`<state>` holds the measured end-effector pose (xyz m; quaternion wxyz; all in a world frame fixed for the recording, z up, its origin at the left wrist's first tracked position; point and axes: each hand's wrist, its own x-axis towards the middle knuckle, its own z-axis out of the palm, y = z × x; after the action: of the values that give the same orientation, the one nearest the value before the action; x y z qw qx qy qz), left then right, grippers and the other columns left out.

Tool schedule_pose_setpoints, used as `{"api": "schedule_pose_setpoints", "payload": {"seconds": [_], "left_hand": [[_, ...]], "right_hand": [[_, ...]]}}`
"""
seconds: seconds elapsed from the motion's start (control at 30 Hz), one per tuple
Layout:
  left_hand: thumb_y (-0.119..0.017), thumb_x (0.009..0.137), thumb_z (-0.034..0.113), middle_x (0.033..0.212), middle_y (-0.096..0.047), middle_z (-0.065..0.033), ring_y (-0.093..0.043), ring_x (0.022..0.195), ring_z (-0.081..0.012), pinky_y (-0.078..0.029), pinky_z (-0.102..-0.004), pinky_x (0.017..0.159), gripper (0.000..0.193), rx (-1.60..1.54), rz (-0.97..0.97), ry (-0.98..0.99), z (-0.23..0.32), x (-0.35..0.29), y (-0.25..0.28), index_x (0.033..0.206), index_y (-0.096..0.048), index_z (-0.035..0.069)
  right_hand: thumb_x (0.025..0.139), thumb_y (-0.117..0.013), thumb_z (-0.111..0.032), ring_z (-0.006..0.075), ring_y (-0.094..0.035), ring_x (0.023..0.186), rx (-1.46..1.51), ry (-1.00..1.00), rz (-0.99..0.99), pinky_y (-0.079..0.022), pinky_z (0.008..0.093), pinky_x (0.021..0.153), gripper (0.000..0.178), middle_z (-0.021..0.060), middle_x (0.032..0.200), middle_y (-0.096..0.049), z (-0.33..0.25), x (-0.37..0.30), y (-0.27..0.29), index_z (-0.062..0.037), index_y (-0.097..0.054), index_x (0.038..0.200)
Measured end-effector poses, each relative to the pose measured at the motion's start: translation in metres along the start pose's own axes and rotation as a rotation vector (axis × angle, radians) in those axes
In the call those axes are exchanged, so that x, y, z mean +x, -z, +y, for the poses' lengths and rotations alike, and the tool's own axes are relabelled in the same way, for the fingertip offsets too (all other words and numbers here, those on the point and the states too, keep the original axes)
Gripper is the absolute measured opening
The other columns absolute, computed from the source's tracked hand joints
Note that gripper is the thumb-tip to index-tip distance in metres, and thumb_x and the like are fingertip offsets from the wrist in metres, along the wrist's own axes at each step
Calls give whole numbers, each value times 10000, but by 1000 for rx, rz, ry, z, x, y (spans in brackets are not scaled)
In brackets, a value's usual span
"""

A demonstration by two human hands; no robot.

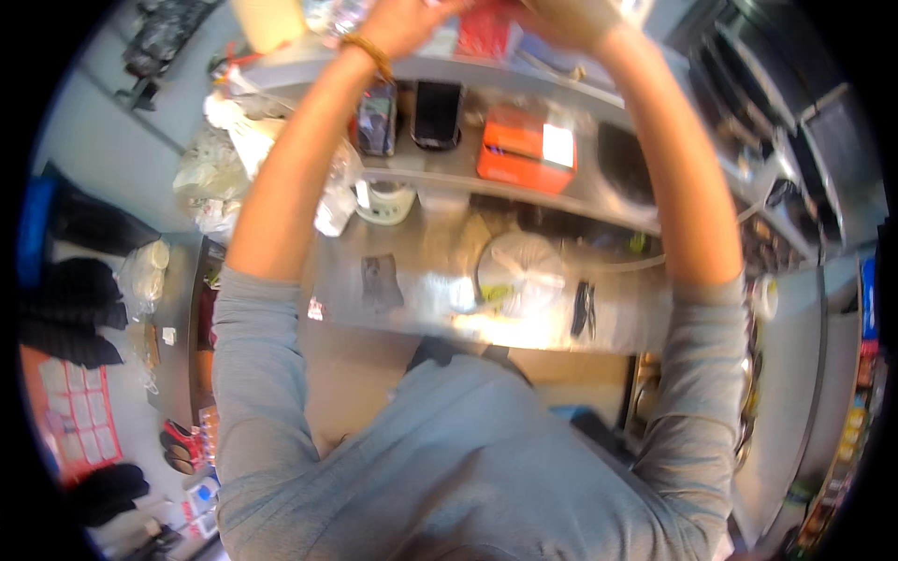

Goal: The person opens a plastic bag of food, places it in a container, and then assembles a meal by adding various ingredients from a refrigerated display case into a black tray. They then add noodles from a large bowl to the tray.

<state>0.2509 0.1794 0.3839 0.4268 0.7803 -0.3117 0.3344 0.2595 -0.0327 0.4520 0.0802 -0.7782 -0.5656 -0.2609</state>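
Red item [483, 35] between left fingers [442, 10] and right fingers [543, 11]; cannot tell if clamped.

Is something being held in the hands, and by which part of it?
That cannot be told: the left hand and right hand are blurred and cut off by the upper edge, near a red object.

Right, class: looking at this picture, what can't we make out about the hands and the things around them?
All in the head view:
- Left hand and right hand: cut off by the upper edge, so their grip is unclear.
- Red item between them: top cut off by that edge; kind unclear.
- Plastic bags: partly behind the left forearm.
- Slim black item on the counter: too blurred to identify.
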Motion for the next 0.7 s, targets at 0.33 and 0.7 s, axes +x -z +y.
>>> {"api": "schedule_pose_setpoints", "payload": {"seconds": [0.33, 0.7], "left_hand": [[-653, 894, 194, 1019, -665, -69, -645, 904, -158, -536, -310, 783, 282, 250, 212, 58, 29, -31, 19, 1134, -651, 44], [-689, 786, 132, 1084, -593, -184, -588, 1009, -346, -492, -407, 877, 362, 194, -557, 793, -22, -368, -295, 1135, -639, 52]], "right_hand": [[748, -677, -60, 263, -622, 1029, 325, 33, 611, -487, 382, 852, 77, 72, 1156, -661, -169, -96, -33, -62, -642, 816], [801, -762, -140, 150, -614, 858, 1343, -1981, 763, -473, 286, 791, 217, 67, 923, -676, -162, -461, -280, -12, -673, 952]]}}
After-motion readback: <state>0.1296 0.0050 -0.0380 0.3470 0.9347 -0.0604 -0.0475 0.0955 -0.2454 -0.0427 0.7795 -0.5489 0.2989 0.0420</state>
